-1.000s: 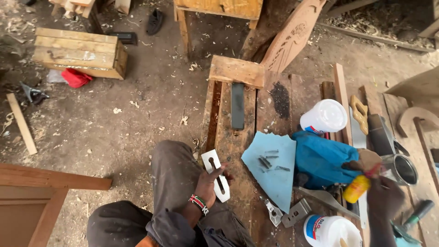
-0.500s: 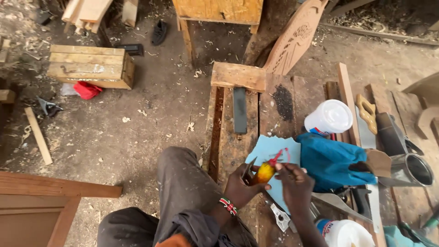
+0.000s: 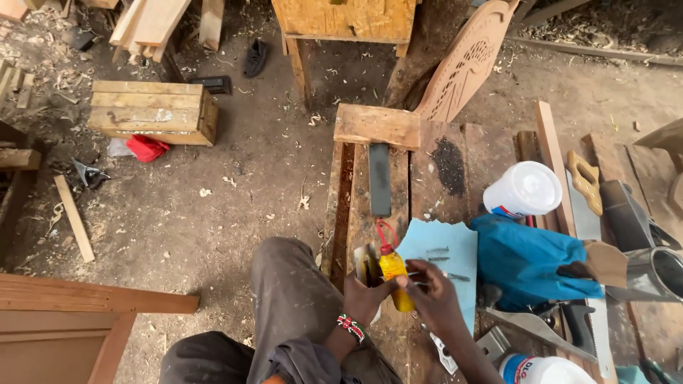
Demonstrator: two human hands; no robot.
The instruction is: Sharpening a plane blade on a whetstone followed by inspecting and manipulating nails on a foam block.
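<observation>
Both hands are bunched together over the desk (image 3: 498,149), right by the knee. The left hand (image 3: 366,299) (the one with the beaded wristband) has its fingers wrapped around a small metal blade (image 3: 368,264) and the lower half of a yellow bottle (image 3: 393,274), so it's holding both at once. The bottle stands nearly upright, its red cap (image 3: 385,235) sticking up just above the fingers. The right hand (image 3: 435,302) is closed in a pinch right against the bottle's side, fingertips touching it; what it's gripping I can't tell. Just past the right fingers lies a light blue sheet (image 3: 448,249) with a few dark screws (image 3: 437,252) on it. Further out beyond the fingers sits a dark sharpening stone (image 3: 379,178), and off to the right of them a blue cloth (image 3: 526,259) and a white tub (image 3: 523,188).
</observation>
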